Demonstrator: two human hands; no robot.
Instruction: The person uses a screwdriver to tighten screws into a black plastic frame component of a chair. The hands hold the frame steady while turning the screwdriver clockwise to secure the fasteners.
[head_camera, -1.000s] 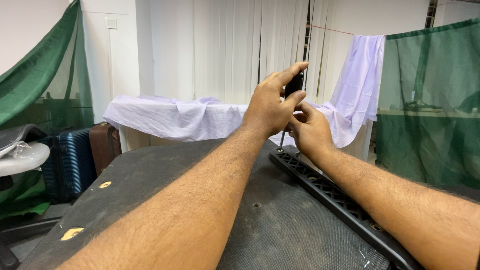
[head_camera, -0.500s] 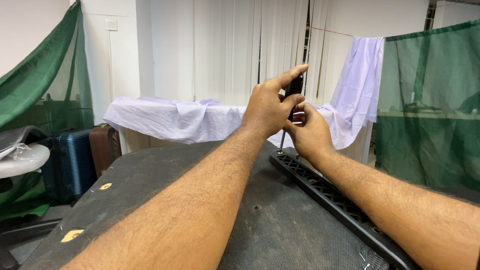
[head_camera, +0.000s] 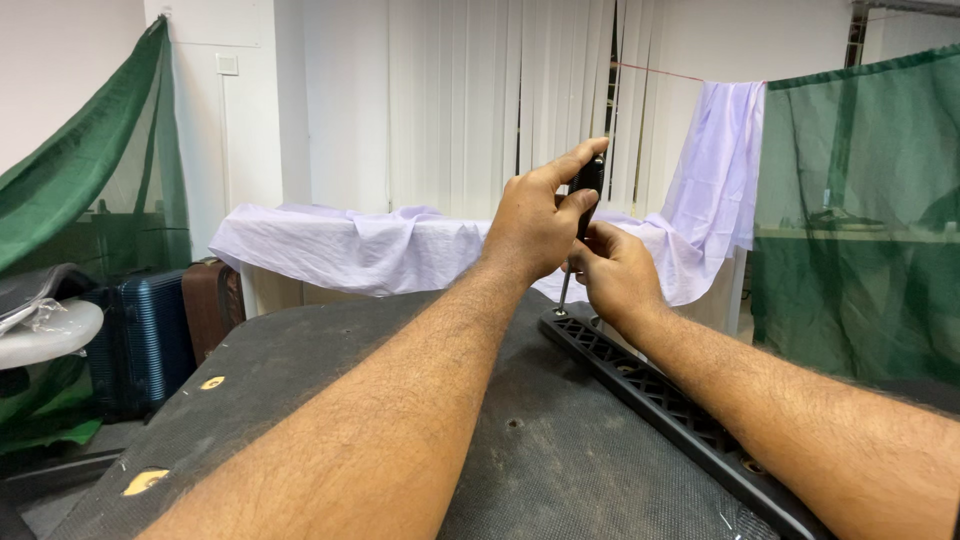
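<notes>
Black plastic shows between the fingers of both hands: a screwdriver (head_camera: 587, 190) stands nearly upright just right of the frame's centre, its dark handle held high and its thin metal shaft running down to a tip at the near end of a black slotted rail (head_camera: 668, 405). The left hand (head_camera: 538, 218) wraps the top of the handle, thumb stretched along the upper end and fingers curled closed around it. The right hand (head_camera: 615, 272) sits just below and to the right, fingers folded shut around the lower handle where the shaft begins; the two hands touch. Both bare forearms reach up from the bottom of the frame, the left from lower centre, the right from the lower right corner, meeting at the tool. The rail runs diagonally from the screwdriver tip toward the lower right, lying along the edge of a dark, rough-textured panel (head_camera: 300, 390) that fills the lower frame. Behind the hands, a pale lilac sheet (head_camera: 350, 245) drapes across the middle, with green netting (head_camera: 860, 220) at the right.
</notes>
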